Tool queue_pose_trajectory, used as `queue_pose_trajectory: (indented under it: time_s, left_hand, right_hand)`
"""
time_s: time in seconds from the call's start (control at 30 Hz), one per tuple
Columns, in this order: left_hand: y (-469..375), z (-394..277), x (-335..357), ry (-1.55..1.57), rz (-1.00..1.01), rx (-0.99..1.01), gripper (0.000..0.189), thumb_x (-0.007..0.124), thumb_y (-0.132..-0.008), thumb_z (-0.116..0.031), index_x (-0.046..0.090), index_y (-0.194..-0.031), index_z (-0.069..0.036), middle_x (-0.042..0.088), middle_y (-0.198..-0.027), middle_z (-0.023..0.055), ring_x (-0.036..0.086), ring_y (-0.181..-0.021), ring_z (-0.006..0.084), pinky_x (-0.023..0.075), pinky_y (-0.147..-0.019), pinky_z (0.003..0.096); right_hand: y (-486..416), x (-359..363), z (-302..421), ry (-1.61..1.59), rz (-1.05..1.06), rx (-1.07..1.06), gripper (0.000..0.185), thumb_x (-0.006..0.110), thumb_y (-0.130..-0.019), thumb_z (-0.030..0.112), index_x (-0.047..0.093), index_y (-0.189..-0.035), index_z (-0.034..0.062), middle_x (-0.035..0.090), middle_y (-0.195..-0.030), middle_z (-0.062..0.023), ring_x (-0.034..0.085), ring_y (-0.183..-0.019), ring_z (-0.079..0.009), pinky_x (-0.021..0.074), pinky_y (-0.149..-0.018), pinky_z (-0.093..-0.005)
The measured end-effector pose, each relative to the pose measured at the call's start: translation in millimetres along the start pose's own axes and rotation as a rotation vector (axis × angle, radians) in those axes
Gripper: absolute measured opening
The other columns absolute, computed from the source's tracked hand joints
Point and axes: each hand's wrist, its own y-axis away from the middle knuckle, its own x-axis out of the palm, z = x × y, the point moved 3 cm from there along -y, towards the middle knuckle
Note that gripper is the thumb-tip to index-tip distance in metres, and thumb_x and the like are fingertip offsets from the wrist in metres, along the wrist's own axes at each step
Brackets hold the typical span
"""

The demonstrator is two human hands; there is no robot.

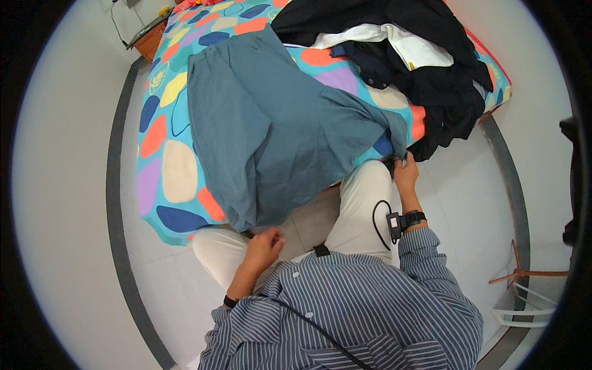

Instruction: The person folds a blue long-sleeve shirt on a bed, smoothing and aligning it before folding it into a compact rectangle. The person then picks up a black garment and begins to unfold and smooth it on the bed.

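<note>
A pair of grey-blue trousers is spread on the bed, waistband towards the far side and the legs towards me. The fabric has soft creases, and one leg reaches out to the right, over the mattress edge. My right hand pinches the end of that leg beside my right knee. My left hand is over my lap with curled fingers, close to the lower left hem. Whether its fingertips hold any cloth is unclear.
The bed's patterned sheet shows around the trousers. Black clothes and a white garment are heaped at the right, partly hanging off the edge. A wooden bedside cabinet stands far left; a coat stand is at right.
</note>
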Motion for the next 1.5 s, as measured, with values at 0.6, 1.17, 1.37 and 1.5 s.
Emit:
queue_pose_trajectory:
  time_s: [0.6, 1.17, 1.37, 1.5]
  left_hand:
    - [-31.7, -57.7, 6.4, 0.057, 0.164, 0.313, 0.024, 0.067, -0.092, -0.019, 0.064, -0.108, -0.001, 0.071, -0.097, 0.0177, 0.070, -0.085, 0.0305, 0.0542, -0.075, 0.0401]
    - [-32.1, -112.8, -40.2, -0.137, -0.497, 0.577, 0.048, 0.061, -0.097, -0.030, 0.050, -0.137, -0.007, 0.059, -0.128, 0.0148, 0.058, -0.117, 0.0300, 0.0482, -0.100, 0.0350]
    - [-33.6, -121.7, -151.8, 1.210, -0.114, 0.205, 0.028, 0.059, -0.098, -0.031, 0.062, -0.114, -0.009, 0.073, -0.111, 0.0130, 0.071, -0.083, 0.0174, 0.0545, -0.061, 0.0260]
    - [-77.2, -167.3, -194.6, 1.144, -0.025, 0.308, 0.041, 0.049, -0.102, -0.034, 0.057, -0.131, -0.007, 0.064, -0.131, 0.0147, 0.068, -0.106, 0.0253, 0.0574, -0.083, 0.0341]
  right_hand:
    - [-22.0, 10.6, -5.6, -0.001, 0.229, 0.030, 0.029, 0.066, -0.086, 0.021, 0.067, -0.100, -0.0040, 0.068, -0.091, -0.0276, 0.065, -0.090, -0.0473, 0.0510, -0.081, -0.0518]
    - [79.3, -107.6, 315.6, -1.259, 1.153, -0.323, 0.026, 0.063, -0.097, 0.021, 0.063, -0.110, -0.0020, 0.064, -0.088, -0.0010, 0.056, -0.080, -0.0083, 0.0486, -0.071, -0.0275]
    - [60.6, -60.7, 256.9, -0.326, 0.669, -0.326, 0.043, 0.074, -0.083, 0.016, 0.059, -0.121, 0.0020, 0.064, -0.112, -0.0133, 0.061, -0.099, -0.0223, 0.0481, -0.081, -0.0345]
    - [46.0, -50.0, 228.2, 0.151, -0.196, -0.543, 0.041, 0.077, -0.078, 0.019, 0.059, -0.112, 0.0036, 0.059, -0.115, -0.0163, 0.059, -0.100, -0.0325, 0.0481, -0.082, -0.0406]
